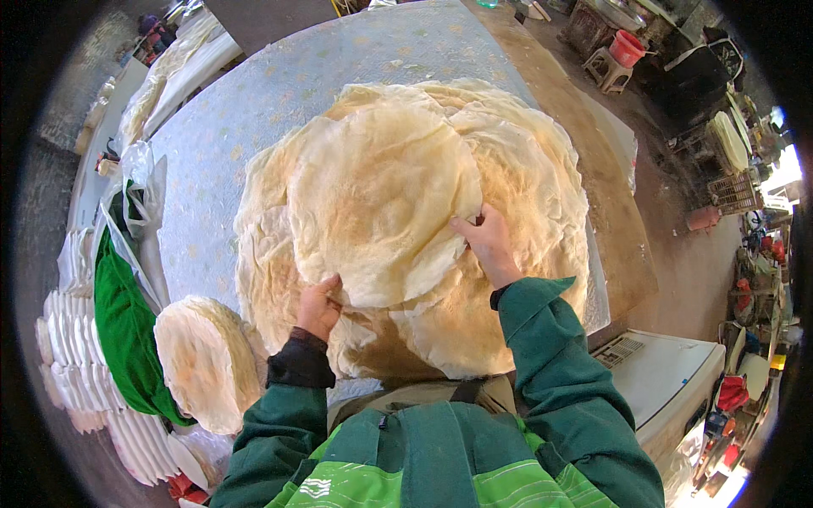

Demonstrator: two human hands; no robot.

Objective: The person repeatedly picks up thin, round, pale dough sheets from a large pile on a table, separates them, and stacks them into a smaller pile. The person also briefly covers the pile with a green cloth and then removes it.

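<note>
A thin, round, pale flatbread-like sheet (381,197) lies before me, its middle faintly browned. My left hand (321,305) pinches its lower left rim between thumb and fingers. On its right edge, my right hand (488,240) grips the rim the same way. Beneath it spreads a broad heap of similar overlapping sheets (533,171), tan in places and frilled at the edges. The heap rests on a table with a pale blue patterned cover (209,152). At the lower left stands a thick stack of smaller round sheets (203,365).
Left of the table are a green cloth (124,324), clear plastic (143,222) and rows of packed white sheets (76,330). A brown board (591,190) borders the right side. Near my right elbow is a white appliance (660,368). Farther off, a red bucket (627,49) sits on a stool (608,70).
</note>
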